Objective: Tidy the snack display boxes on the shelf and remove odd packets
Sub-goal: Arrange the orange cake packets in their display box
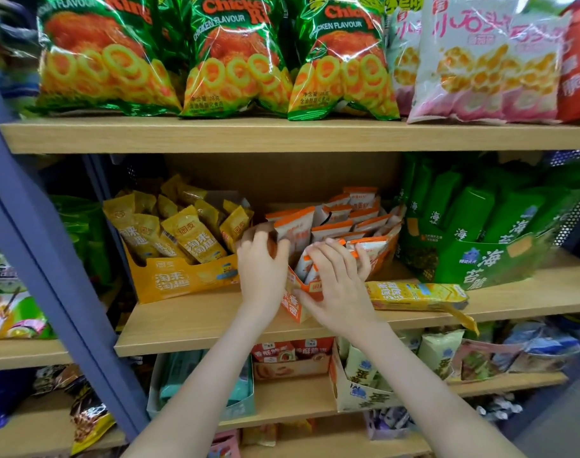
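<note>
An orange display box (296,304) of orange-and-white snack packets (341,223) stands in the middle of the wooden shelf (196,325), turned at an angle. My left hand (262,266) grips the box's left wall, fingers curled over its top edge. My right hand (338,279) holds the box's front corner, thumb on the front panel and fingers curled over the front packets. A loose yellow packet (414,294) lies flat on the shelf just right of the box.
A yellow display box (176,279) of yellow packets stands to the left, a green box (493,262) of seaweed snacks to the right. Green chicken-ring bags (235,61) fill the shelf above. More boxes sit on the shelf below. A blue upright (50,266) borders the left.
</note>
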`<state>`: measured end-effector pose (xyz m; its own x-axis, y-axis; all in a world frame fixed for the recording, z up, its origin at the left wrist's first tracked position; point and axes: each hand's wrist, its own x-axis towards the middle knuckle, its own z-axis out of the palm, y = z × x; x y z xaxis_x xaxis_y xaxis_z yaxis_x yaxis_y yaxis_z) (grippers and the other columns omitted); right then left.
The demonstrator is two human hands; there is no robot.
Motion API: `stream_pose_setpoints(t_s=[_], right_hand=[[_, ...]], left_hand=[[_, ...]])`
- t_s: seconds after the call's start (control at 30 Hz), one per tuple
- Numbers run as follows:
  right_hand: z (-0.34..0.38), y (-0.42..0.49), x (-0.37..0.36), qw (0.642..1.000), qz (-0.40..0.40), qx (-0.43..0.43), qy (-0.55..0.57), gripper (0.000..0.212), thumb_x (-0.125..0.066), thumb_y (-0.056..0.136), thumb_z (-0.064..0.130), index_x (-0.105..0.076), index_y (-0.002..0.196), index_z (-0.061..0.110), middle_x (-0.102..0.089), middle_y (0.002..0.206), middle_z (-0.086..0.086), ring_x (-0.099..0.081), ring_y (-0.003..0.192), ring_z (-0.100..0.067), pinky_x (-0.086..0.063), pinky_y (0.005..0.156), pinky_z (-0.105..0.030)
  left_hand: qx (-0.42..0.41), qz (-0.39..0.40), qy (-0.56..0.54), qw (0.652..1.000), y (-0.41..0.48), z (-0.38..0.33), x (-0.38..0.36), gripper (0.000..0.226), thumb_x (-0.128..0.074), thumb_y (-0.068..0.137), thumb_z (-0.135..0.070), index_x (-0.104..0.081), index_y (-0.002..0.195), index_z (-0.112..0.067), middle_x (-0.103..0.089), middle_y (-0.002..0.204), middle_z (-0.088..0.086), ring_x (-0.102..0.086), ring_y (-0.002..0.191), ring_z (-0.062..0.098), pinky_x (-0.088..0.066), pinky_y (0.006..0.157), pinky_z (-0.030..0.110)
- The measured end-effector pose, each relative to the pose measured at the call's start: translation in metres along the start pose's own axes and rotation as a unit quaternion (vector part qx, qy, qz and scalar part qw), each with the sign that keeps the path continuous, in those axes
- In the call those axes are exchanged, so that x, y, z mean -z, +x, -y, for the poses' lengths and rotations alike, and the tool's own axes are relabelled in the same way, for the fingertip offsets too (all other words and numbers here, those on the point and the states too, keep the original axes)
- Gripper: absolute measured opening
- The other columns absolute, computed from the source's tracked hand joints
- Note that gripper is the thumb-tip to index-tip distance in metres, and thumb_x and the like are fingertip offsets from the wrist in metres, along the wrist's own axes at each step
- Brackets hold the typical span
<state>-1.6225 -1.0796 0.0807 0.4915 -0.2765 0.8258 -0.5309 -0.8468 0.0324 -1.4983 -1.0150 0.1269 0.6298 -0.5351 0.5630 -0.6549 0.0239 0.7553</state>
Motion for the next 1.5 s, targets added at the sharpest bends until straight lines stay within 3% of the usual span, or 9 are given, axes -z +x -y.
stream_pose_setpoints(t_s=[0.1,0.3,0.47,0.57,0.77,0.93,1.2,1.37,1.5], right_hand=[[-0.001,0.001,-0.001,1.000,-0.001,0.002,0.004,0.061,-0.059,0.082,0.046,-0.042,0.132,0.017,-0.042,0.137,0.000,-0.036,0.134,-0.022,-0.007,0.117,-0.045],[0.001,0.002,0.003,1.000,0.014,-0.001,0.000,0.061,-0.060,0.082,0.047,-0.043,0.131,0.015,-0.047,0.134,-0.003,-0.036,0.134,-0.024,-0.004,0.116,-0.045],[0.017,-0.003,0.018,0.999,0.032,-0.036,0.006,0.062,-0.049,0.091,0.049,-0.039,0.143,0.016,-0.040,0.149,-0.007,-0.022,0.144,-0.022,0.005,0.115,-0.045],[0.047,-0.017,0.034,0.987,0.034,-0.040,0.149,0.054,-0.043,0.098,0.041,-0.038,0.146,0.015,-0.037,0.150,-0.004,-0.024,0.143,-0.020,-0.010,0.116,-0.039],[0.100,-0.059,0.036,0.859,0.267,-0.216,0.379,0.022,-0.055,0.098,0.022,-0.067,0.114,0.013,-0.058,0.098,0.013,-0.052,0.094,0.000,-0.036,0.080,-0.008],[0.097,-0.098,0.026,0.776,0.345,-0.349,0.396,0.028,-0.064,0.090,0.007,-0.062,0.078,0.032,-0.063,0.080,0.015,-0.057,0.077,-0.003,-0.044,0.073,-0.024],[0.098,-0.120,0.016,0.650,0.372,-0.496,0.439,0.019,-0.054,0.096,0.005,-0.062,0.083,0.016,-0.063,0.085,-0.008,-0.056,0.077,-0.016,-0.045,0.062,-0.023],[0.091,-0.115,0.009,0.562,0.332,-0.549,0.522,0.016,-0.055,0.095,0.005,-0.065,0.086,0.013,-0.067,0.080,-0.001,-0.060,0.078,-0.014,-0.048,0.068,-0.024],[0.088,-0.115,0.009,0.539,0.339,-0.469,0.612,0.032,-0.061,0.090,0.030,-0.061,0.119,0.015,-0.066,0.113,-0.001,-0.062,0.105,-0.014,-0.051,0.091,-0.033]], left_hand=[[-0.080,-0.035,-0.145,0.986,-0.004,-0.014,0.012,0.008,-0.052,0.100,-0.023,-0.052,0.103,-0.016,-0.062,0.096,-0.004,-0.062,0.091,0.009,-0.050,0.072,0.021],[-0.138,-0.116,-0.314,0.932,-0.007,-0.033,0.054,0.015,-0.039,0.102,-0.002,-0.039,0.112,-0.013,-0.053,0.102,-0.005,-0.058,0.096,-0.002,-0.047,0.081,0.016],[-0.030,-0.050,-0.276,0.959,-0.042,0.000,0.087,0.012,-0.038,0.105,-0.019,-0.048,0.109,-0.026,-0.059,0.093,-0.015,-0.058,0.085,0.003,-0.047,0.074,0.021],[0.038,0.064,-0.174,0.982,-0.080,0.036,0.095,0.011,-0.043,0.103,-0.032,-0.054,0.101,-0.034,-0.064,0.085,-0.008,-0.060,0.074,0.014,-0.046,0.064,0.034],[0.116,0.248,-0.038,0.961,-0.144,0.085,0.099,0.034,-0.045,0.096,-0.043,-0.059,0.120,-0.023,-0.066,0.083,0.009,-0.057,0.068,0.015,-0.042,0.064,0.034],[0.132,0.333,-0.028,0.933,-0.176,0.104,0.095,0.022,-0.052,0.099,-0.028,-0.062,0.117,-0.020,-0.065,0.086,-0.006,-0.056,0.074,-0.005,-0.039,0.064,0.015],[0.186,0.368,0.010,0.911,-0.195,0.098,0.091,0.008,-0.046,0.102,-0.034,-0.047,0.109,-0.032,-0.064,0.093,-0.007,-0.057,0.083,0.011,-0.041,0.070,0.028],[0.155,0.377,0.141,0.902,-0.198,0.090,0.081,0.075,-0.076,0.078,-0.047,-0.030,0.131,-0.020,-0.060,0.114,-0.002,-0.060,0.101,0.020,-0.052,0.078,0.039],[0.288,0.248,-0.048,0.924,-0.195,0.088,0.077,0.036,-0.067,0.091,-0.031,-0.038,0.111,-0.024,-0.059,0.097,-0.010,-0.062,0.091,0.012,-0.049,0.069,0.016]])
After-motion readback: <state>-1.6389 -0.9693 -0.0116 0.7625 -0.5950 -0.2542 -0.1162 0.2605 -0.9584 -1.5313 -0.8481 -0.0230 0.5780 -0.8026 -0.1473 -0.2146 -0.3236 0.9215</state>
